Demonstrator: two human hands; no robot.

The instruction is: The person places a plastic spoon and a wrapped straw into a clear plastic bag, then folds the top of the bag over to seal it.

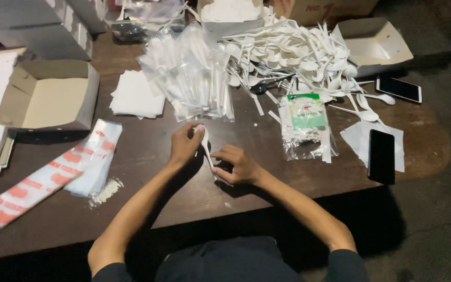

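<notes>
Head view. Both forearms extend from the bottom edge up to the middle of the desk (194,198).

Left hand (185,144): fingers closed in a pinch on the upper end of a white spoon (205,143), near its bowl.

Right hand (239,165): fingers curled shut around the lower end of the same spoon, knuckles up. The hand rests on the desk, just beside the left hand.

Spoon: held between the two hands above the desk centre, tilted, bowl end up and away from the person.

Behind the hands, a heap of clear sleeves (191,75) lies on the desk. To its right sits a large pile of loose white spoons (288,52). A small clear bag with a green label (305,125) lies below that pile, near the right hand.

Right side: a black phone (381,155) lies on a white sheet (358,138). A second phone (399,89) lies beyond it, beside an open white box (374,44).

Left side: a stack of white napkins (135,95) lies next to the sleeves. An open cardboard box (50,94) stands at the left. A long red-and-white printed bag (53,172) lies flat near the front-left of the desk, well apart from the hands. A cardboard carton (319,9) stands at the far edge.
</notes>
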